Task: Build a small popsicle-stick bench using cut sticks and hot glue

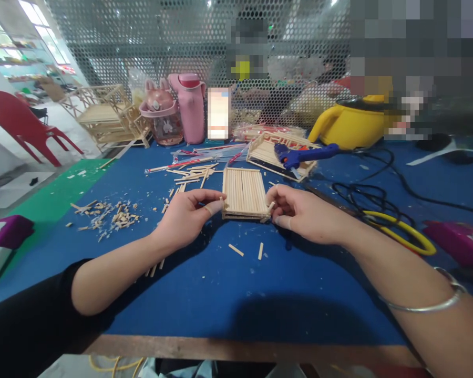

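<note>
Slatted wooden panel (pixel 243 190), built of pale sticks laid side by side, sits near the middle of the blue-topped counter (pixel 173 310), with a layered rim along its near edge. The left hand (pixel 187 212) pinches its left edge near the front corner, thumb and fingers closed on it. The right hand (pixel 301 212) grips the opposite front corner, fingers curled around the small stick ends there.

Two short loose sticks (pixel 236 250) lie on the blue surface just in front of the panel. Past them, a broad stretch of bare blue runs between the forearms to the brown front edge (pixel 220 349) of the counter, partly under a dark shadow.

The far side is tighter. A stick-built tray (pixel 264 152) stands close behind the panel, to its right, with a blue glue gun (pixel 311 155) lying across it. Longer sticks (pixel 199 173) and clear wrappers spread behind and to the left, and a scatter of offcuts (pixel 122 215) lies well apart, beyond the left forearm.

Beyond the right forearm, black cord (pixel 382 197) coils beside a yellow loop (pixel 429 247). A pink bottle (pixel 193 113), a lit phone (pixel 218 113) and a yellow pot (pixel 350 126) line the back, before the perforated metal screen (pixel 142 47).
</note>
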The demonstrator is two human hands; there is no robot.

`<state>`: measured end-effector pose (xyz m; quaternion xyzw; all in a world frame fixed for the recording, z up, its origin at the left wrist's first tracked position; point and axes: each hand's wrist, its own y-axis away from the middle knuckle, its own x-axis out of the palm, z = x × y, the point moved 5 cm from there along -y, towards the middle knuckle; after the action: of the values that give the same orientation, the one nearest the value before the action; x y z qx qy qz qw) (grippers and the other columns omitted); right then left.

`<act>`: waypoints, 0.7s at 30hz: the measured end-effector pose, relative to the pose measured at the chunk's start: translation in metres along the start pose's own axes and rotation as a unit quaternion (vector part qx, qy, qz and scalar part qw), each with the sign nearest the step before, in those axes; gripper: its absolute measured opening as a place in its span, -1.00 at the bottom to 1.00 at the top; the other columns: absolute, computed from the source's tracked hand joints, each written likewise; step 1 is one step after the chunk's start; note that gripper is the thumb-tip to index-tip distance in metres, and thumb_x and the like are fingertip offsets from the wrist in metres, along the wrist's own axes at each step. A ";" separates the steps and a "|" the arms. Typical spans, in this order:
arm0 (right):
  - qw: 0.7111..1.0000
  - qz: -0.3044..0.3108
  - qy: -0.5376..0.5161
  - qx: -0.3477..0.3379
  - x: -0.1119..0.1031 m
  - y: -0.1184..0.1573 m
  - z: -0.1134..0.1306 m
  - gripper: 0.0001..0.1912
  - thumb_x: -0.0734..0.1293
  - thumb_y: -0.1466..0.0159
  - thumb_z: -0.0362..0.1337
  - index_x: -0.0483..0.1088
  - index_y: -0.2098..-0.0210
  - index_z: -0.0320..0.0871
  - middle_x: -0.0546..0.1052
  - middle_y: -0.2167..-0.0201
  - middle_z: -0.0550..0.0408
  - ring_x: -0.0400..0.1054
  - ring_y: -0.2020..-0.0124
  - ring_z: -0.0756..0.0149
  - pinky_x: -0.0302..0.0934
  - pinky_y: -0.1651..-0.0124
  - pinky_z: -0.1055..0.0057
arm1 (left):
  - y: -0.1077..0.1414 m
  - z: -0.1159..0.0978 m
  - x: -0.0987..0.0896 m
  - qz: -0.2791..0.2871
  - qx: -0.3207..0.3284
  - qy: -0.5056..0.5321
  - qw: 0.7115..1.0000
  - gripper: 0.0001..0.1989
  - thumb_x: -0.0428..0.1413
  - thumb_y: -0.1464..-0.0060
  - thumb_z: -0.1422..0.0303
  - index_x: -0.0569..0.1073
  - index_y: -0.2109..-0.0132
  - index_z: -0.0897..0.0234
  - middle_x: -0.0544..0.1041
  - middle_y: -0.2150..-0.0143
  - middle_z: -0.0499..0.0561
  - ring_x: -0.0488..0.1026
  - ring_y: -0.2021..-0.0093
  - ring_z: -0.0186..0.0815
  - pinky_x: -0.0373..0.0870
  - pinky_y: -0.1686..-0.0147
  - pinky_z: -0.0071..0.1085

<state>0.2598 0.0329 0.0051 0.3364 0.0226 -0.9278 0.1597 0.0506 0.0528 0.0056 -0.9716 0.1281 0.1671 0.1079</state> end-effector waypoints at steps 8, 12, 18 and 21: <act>1.000 -0.014 0.015 -0.016 0.002 0.000 -0.001 -0.77 0.24 -0.04 -0.46 0.20 0.33 -0.07 0.43 0.46 0.18 0.35 0.42 0.33 0.27 0.34 0.38 | 0.002 -0.002 -0.001 0.001 0.051 -0.023 0.998 -0.74 0.15 -0.01 0.27 0.54 0.15 0.27 0.61 0.24 0.01 0.51 0.25 -0.29 0.41 0.18 -0.37; 0.998 -0.043 0.040 -0.025 -0.009 0.004 0.008 -0.77 0.22 -0.03 -0.48 0.27 0.33 -0.08 0.46 0.45 0.15 0.38 0.41 0.32 0.29 0.33 0.39 | 0.003 -0.005 -0.001 0.001 0.083 -0.059 0.995 -0.76 0.14 -0.04 0.26 0.55 0.17 0.26 0.61 0.24 0.01 0.50 0.24 -0.29 0.41 0.16 -0.36; 0.893 -0.349 0.281 -0.036 -0.099 -0.001 0.028 -0.62 0.18 -0.08 -0.51 0.28 0.12 -0.15 0.42 0.08 -0.09 0.29 0.04 0.11 0.12 -0.02 0.18 | 0.004 -0.005 0.000 0.015 0.061 -0.037 0.997 -0.76 0.12 -0.05 0.25 0.52 0.16 0.26 0.60 0.24 0.01 0.51 0.24 -0.29 0.43 0.19 -0.36; 0.828 -0.243 0.504 0.044 -0.121 -0.033 0.007 -0.42 0.33 0.00 -0.45 0.23 -0.04 -0.20 0.26 -0.14 -0.26 0.04 -0.16 -0.19 -0.10 -0.12 -0.08 | 0.004 -0.005 0.002 0.018 0.058 -0.016 0.998 -0.76 0.12 -0.05 0.27 0.52 0.16 0.27 0.60 0.23 0.02 0.51 0.23 -0.28 0.43 0.17 -0.35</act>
<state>0.3327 0.0970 0.0851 0.7473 0.1397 -0.6385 -0.1198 0.0525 0.0477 0.0090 -0.9584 0.1532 0.1767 0.1635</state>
